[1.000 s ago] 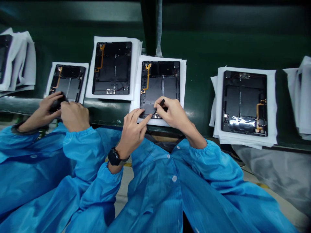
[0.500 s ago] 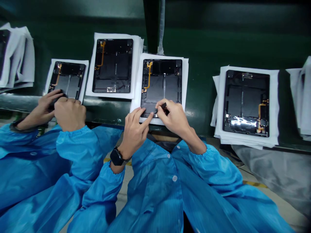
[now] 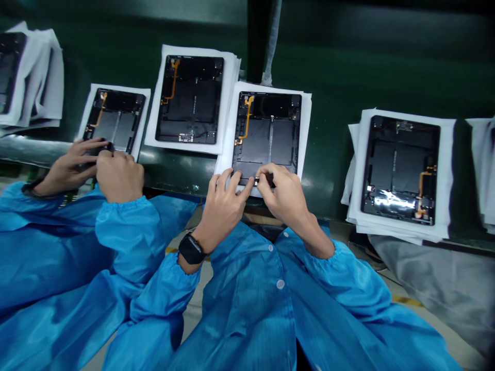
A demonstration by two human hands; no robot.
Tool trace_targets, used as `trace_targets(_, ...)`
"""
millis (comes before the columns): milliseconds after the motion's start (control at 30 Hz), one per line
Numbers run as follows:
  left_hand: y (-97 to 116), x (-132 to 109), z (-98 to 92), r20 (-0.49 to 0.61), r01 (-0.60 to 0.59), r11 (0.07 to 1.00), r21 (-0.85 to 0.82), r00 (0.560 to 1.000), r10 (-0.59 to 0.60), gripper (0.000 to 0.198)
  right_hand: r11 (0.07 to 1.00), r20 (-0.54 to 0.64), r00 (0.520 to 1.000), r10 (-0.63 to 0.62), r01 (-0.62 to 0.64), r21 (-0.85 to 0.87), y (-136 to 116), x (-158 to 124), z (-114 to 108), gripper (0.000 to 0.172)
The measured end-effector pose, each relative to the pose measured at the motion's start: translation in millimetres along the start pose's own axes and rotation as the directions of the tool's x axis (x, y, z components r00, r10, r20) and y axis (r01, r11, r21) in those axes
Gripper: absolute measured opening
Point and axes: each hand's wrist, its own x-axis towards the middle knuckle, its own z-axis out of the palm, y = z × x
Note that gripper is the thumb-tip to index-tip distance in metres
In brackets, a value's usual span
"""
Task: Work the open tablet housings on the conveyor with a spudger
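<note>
An opened tablet, with black batteries and an orange flex cable inside, lies on white sheets in front of me. My left hand rests on its lower left edge with fingers spread, holding nothing. At the lower edge, near a small light-coloured connector, my right hand is closed in a pinch. A short black stick-like piece shows partly between its fingers; most of it is hidden. The tips of my left thumb and right fingers nearly meet there.
Left of my tablet, another opened tablet lies on white sheets. Farther left, a co-worker's hands work on a tablet. A tablet on a sheet stack lies to the right. A wrapped cable hangs behind the green bench.
The view has shifted slightly, so the bench items sit farther right. My right fingers have drawn in over the connector, and the black stick shows less. My left hand stays on the tablet's edge.
</note>
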Motion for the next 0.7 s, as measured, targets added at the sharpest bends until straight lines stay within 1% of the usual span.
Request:
trace_targets(100,2.4,1.5,-1.7,0.013,0.013,1.000,0.006,1.000,-0.013,0.047,0.999,-0.045,0.999,0.012,-0.010,0.040,0.3,-2.5,-0.9,0.012)
trace_targets(267,2.1,2.4,-1.8,-0.015,0.005,1.000,-0.004,1.000,-0.005,0.045,0.991,-0.153,0.986,0.066,-0.047,0.126,1.0,-2.4,-5.0,0.012)
trace_targets(367,1.0,3.3,-2.7,-0.007,0.026,0.999,-0.046,1.000,-0.027,0.047,0.981,-0.170,0.980,0.101,-0.070,0.182,3.0,-1.9,-7.4,0.013)
trace_targets(500,-2.2,2.1,-2.7,-0.001,0.039,0.993,-0.112,0.999,-0.039,0.055,0.964,-0.149,0.980,0.131,-0.090,0.249,5.8,-2.7,-9.0,0.013)
trace_targets(600,-7.2,-4.0,1.2,-0.059,0.014,0.984,-0.175,0.998,-0.025,0.057,0.958,-0.140,0.980,0.139,-0.097,0.271,7.1,-4.0,-9.8,0.013)
trace_targets(700,-12.1,-12.5,6.1,-0.158,0.051,0.979,-0.198,0.984,-0.083,0.057,0.953,-0.153,0.978,0.145,-0.096,0.289,8.6,-4.7,-11.8,0.013)
